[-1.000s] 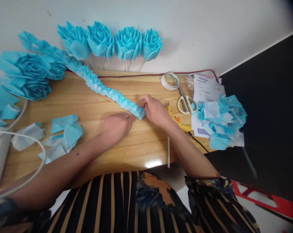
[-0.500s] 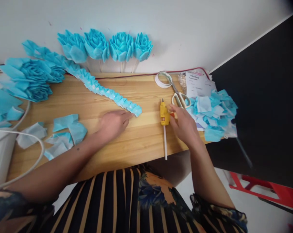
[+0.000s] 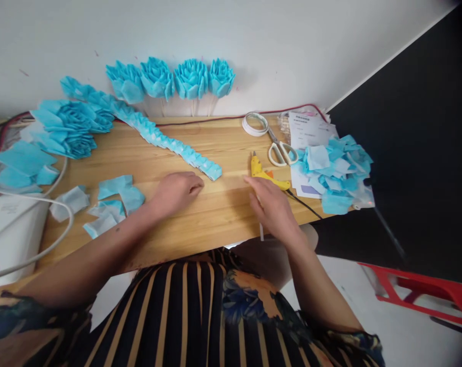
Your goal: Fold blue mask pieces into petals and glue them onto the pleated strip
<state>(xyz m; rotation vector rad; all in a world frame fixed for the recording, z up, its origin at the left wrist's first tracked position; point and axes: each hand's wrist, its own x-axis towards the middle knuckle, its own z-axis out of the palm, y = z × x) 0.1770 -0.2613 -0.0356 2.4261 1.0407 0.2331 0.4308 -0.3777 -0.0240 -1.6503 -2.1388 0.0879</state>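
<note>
My left hand (image 3: pixel 177 193) rests on the table (image 3: pixel 215 219) with its fingers curled in and nothing visible in them. Just beyond its fingertips ends a long strip of overlapping blue crepe-paper petals (image 3: pixel 181 149), which runs back to the upper left. My right hand (image 3: pixel 271 206) is open, fingers stretched out, beside a yellow glue gun (image 3: pixel 270 178) lying on the wood. The gun's nozzle points away from me and its handle to the right. A white glue stick (image 3: pixel 261 232) shows partly from under the right hand.
Blue paper roses (image 3: pixel 190 79) on sticks stand along the wall; more roses (image 3: pixel 68 127) lie left. Scissors (image 3: pixel 281 152) and a tape roll (image 3: pixel 255 124) lie behind the glue gun. Blue paper pieces (image 3: pixel 340 168) heap at right, others (image 3: pixel 112 204) at left, near a white power strip (image 3: pixel 15 234).
My left hand has drawn back from the strip's end. The right hand has come off the glue gun, which has turned over so its handle now points right. The view has shifted slightly.
</note>
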